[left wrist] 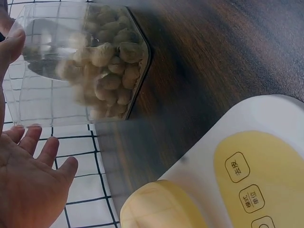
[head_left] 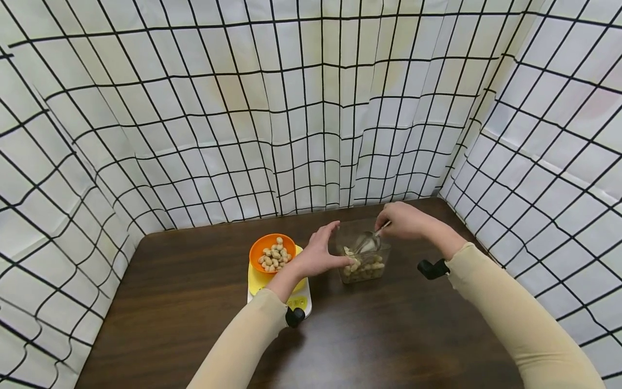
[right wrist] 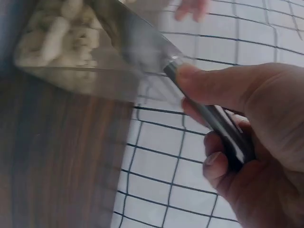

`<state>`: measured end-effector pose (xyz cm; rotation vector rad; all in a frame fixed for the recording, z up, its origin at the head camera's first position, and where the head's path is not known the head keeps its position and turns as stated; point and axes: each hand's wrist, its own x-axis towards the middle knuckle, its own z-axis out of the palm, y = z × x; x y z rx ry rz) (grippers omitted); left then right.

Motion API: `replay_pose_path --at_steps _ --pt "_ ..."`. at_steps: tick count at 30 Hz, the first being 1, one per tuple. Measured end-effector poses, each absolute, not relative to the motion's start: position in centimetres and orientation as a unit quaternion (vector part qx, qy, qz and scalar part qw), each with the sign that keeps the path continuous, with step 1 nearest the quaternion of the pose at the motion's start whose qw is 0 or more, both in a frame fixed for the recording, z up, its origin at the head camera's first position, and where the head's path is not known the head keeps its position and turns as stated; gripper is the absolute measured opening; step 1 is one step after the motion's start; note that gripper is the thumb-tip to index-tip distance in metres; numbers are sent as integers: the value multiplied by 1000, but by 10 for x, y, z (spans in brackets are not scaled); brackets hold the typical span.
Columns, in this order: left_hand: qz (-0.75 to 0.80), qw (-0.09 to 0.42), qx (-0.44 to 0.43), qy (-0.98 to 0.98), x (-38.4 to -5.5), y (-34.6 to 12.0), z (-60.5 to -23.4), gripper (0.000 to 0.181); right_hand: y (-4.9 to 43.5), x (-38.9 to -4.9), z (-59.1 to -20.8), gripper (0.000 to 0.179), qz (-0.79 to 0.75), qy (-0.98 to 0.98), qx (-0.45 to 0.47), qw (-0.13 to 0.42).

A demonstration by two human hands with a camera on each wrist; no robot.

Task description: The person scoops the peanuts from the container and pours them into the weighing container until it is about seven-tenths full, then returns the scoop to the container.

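Observation:
My right hand (head_left: 404, 220) grips the handle of a metal scoop (right wrist: 142, 40). The scoop's head is down inside a clear plastic container (head_left: 364, 276), among unshelled peanuts (left wrist: 111, 78). At the container's left side, my left hand (head_left: 320, 252) has its fingers spread, with the thumb at the front wall and the fingertips by the side; how firmly they touch is unclear. Left of that hand, an orange bowl (head_left: 254, 254) holds more peanuts (head_left: 275, 255). Beneath the bowl is a yellow and white kitchen scale (head_left: 255, 283), partly hidden by the left forearm.
Everything stands on a dark wooden table (head_left: 194, 308). White curtains (head_left: 301, 119) with a black grid surround its back and sides, close behind the container. The scale's buttons (left wrist: 251, 198) face the front of the table.

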<state>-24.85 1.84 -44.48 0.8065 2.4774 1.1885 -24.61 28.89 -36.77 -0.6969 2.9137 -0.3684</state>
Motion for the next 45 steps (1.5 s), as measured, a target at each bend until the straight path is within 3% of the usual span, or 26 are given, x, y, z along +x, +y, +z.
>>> replay_pose_path --at_steps 9,19,37,45 --pt "408 134 289 855 -251 19 -446 106 290 -243 -370 8 -142 959 -237 66" --pt "406 135 288 857 -252 20 -448 108 315 -241 -370 11 -264 940 -192 95" --pt "408 147 280 857 -251 19 -445 108 327 -244 -375 18 -318 934 -149 69" --pt "405 143 282 858 -251 19 -446 109 328 -246 -380 21 -317 933 -153 81"
